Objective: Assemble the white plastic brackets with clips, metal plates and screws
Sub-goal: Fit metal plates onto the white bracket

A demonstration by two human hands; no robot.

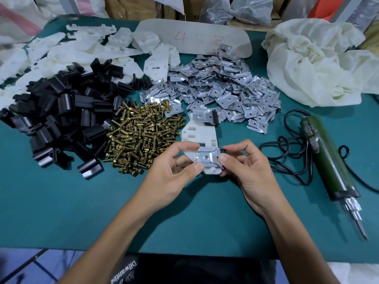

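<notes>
Left hand (174, 167): thumb and fingers pinched on the left edge of a white bracket (200, 138).
Right hand (243, 165): fingertips clamped on the right edge of the metal plate (208, 157) seated on that bracket's near end; black clip barely visible there.
Bracket, far end: second plate with black clip (214, 118).
Screws (139, 138): brass heap, left of bracket.
Loose plates (221, 87): heap beyond.
Black clips (59, 113): far left pile.
Electric screwdriver (326, 160): lying right, on green table (82, 212).
</notes>
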